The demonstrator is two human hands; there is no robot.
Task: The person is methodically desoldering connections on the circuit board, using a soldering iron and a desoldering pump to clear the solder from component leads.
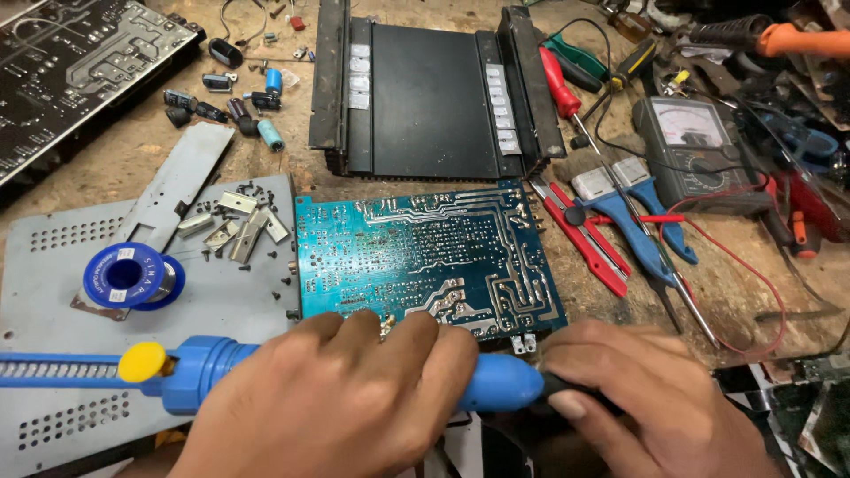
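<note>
Left hand (332, 398) clenched round blue desoldering pump (221, 363); right hand (655, 407) pinches its black tip, w/ circuit board (425, 252) just beyond on worktop (115, 146). Prob. tip-clearing step; next needs steady pull.

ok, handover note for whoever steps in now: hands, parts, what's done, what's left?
Left hand: wrapped around the blue desoldering pump, held level along the near edge of the bench.
Right hand: pinching the pump's dark tip.
Blue circuit board: solder side up, just beyond the hands.
Solder spool, loose screws and brackets on the grey metal panel, left.
Done: board is out of the black case, screws removed.
Left: the pump tip is off the board; which joints are reworked cannot be told.
</note>
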